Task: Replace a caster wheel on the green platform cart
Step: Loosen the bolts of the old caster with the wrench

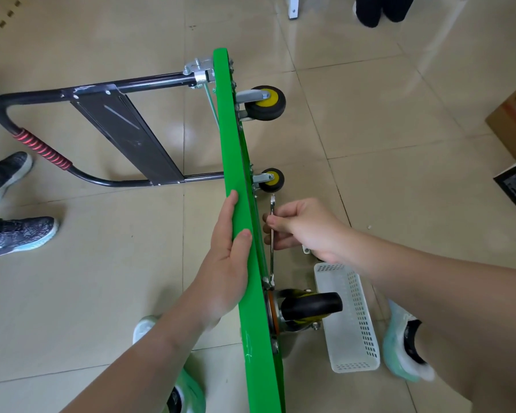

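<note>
One cart (229, 138), three caster wheels (265, 103) (271, 180) (310, 305), one wrench (272, 208), one basket (355, 338), two hands (225, 263) (306, 228).

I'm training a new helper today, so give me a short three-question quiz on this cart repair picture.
1. True or false: the green cart stands upright on its wheels.
2. Which hand holds the wrench? A: left. B: right.
3. Fill in: a white ___ lies on the floor beside the nearest wheel.

Key:
1. False, it is tipped on its side.
2. B, the right hand; the left hand rests on the cart's edge.
3. Basket.
</note>
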Available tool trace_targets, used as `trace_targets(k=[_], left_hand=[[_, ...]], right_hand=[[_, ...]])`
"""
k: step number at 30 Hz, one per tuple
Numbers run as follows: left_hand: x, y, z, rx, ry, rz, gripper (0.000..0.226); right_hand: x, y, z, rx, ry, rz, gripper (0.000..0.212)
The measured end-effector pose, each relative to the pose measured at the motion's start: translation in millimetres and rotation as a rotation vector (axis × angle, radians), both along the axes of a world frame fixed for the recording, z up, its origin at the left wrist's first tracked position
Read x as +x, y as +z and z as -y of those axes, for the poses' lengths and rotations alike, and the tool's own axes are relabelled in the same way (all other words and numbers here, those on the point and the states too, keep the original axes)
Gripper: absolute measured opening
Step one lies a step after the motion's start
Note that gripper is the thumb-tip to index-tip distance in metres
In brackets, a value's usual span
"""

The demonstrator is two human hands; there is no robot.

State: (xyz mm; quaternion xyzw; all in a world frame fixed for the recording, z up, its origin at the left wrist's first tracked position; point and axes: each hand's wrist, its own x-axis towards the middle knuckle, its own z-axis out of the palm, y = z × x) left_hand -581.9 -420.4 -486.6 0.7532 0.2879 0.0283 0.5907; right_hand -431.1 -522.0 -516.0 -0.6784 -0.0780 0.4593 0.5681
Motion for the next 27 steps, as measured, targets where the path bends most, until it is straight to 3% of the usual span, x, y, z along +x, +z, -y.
trace_targets(k=[16,27], left_hand=[[0.7,2.3,1.9,-0.021,0.004,0.008,0.059],[-1.1,-0.5,2.0,-0.015,0.020,0.034,0.057]], right_hand=[[-5.9,3.2,-8.7,0.046,0.094,0.046,0.018],[-77.9,25.8,72.4,0.243,0.055,0.442,0.023]])
